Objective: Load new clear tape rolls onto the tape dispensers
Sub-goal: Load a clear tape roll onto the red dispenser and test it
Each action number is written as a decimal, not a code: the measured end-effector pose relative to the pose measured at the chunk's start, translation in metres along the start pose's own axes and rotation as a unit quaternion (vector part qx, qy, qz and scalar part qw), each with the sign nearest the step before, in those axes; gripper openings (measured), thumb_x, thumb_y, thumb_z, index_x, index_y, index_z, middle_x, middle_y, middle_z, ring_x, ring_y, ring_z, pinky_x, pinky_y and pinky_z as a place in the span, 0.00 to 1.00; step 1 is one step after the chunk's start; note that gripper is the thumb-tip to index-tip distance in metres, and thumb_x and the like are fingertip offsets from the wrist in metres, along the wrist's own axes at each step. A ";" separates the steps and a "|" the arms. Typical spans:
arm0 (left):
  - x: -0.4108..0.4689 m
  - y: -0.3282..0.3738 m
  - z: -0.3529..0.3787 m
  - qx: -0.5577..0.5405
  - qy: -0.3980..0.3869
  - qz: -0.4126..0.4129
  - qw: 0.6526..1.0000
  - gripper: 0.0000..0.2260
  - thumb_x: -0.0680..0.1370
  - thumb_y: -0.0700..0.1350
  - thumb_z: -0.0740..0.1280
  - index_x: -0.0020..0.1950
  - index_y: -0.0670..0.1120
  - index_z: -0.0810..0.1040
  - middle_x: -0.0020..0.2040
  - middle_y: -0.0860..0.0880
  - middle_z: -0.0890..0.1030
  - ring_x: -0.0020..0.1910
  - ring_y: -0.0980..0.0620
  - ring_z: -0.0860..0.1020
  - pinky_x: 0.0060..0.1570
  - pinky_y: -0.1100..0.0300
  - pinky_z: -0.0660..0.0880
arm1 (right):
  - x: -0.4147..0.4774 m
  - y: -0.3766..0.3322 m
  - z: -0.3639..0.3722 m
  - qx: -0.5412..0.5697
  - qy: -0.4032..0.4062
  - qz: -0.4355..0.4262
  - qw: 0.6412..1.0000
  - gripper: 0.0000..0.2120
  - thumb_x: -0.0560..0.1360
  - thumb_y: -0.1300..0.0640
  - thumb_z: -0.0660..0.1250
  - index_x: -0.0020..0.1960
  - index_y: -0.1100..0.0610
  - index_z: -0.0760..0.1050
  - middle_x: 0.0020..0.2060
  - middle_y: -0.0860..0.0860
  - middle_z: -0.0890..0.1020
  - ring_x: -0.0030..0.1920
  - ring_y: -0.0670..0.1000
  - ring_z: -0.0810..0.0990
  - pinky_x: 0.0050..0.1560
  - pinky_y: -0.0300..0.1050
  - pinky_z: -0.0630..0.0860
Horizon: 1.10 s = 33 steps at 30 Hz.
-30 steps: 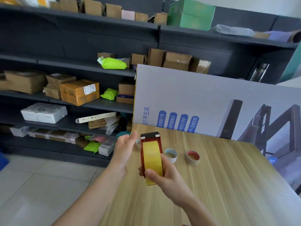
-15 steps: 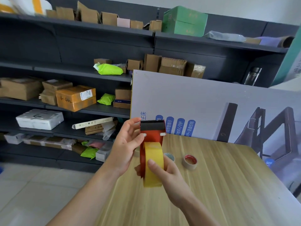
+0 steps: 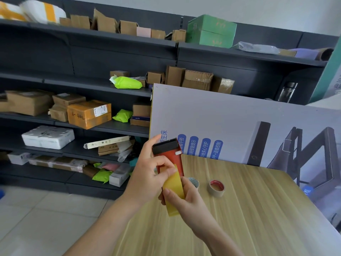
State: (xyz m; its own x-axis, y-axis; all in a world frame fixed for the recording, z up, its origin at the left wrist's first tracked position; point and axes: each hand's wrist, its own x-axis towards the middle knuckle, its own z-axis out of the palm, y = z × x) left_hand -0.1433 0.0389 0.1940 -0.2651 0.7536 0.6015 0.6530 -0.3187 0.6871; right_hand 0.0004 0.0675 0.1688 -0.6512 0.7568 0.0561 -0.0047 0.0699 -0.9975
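Both hands grip: right (image 3: 186, 200) clasps dispenser (image 3: 168, 154), left (image 3: 147, 174) pinches tape (image 3: 174, 183).

head | worn, looks forward-down | close over table (image 3: 258, 209) | shelves (image 3: 92, 84) behind

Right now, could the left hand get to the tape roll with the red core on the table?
Probably not straight away. The left hand is pinching the tape end on the red dispenser, and the right hand with the dispenser sits between it and the red-core roll. Otherwise the table looks open.
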 end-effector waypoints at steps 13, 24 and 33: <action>0.026 0.005 -0.018 0.158 0.055 0.032 0.985 0.07 0.74 0.46 0.70 0.38 0.46 0.78 0.38 0.55 0.77 0.40 0.51 0.77 0.45 0.48 0.74 | -0.003 0.009 0.002 -0.080 -0.002 0.023 0.997 0.20 0.66 0.54 0.73 0.56 0.50 0.72 0.48 0.55 0.80 0.44 0.50 0.80 0.46 0.44 0.78; 0.041 0.000 -0.027 0.190 0.028 -0.002 0.981 0.08 0.77 0.51 0.66 0.41 0.48 0.76 0.33 0.55 0.79 0.33 0.55 0.77 0.37 0.56 0.73 | -0.007 0.011 0.005 -0.089 -0.038 0.067 0.993 0.22 0.65 0.55 0.73 0.56 0.54 0.72 0.42 0.53 0.79 0.40 0.50 0.78 0.44 0.46 0.77; 0.058 0.008 -0.047 0.179 -0.101 -0.097 0.974 0.08 0.79 0.50 0.63 0.42 0.49 0.73 0.34 0.53 0.84 0.27 0.59 0.77 0.31 0.60 0.71 | -0.005 0.009 0.009 -0.037 -0.006 0.128 0.991 0.15 0.77 0.47 0.66 0.56 0.58 0.75 0.40 0.55 0.85 0.39 0.49 0.84 0.47 0.45 0.81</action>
State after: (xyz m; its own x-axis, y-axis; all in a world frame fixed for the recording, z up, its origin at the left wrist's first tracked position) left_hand -0.1863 0.0532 0.2536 -0.2867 0.8885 0.3583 0.8195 0.0338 0.5720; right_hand -0.0033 0.0585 0.1590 -0.6326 0.7482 -0.2001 0.2178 -0.0761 -0.9730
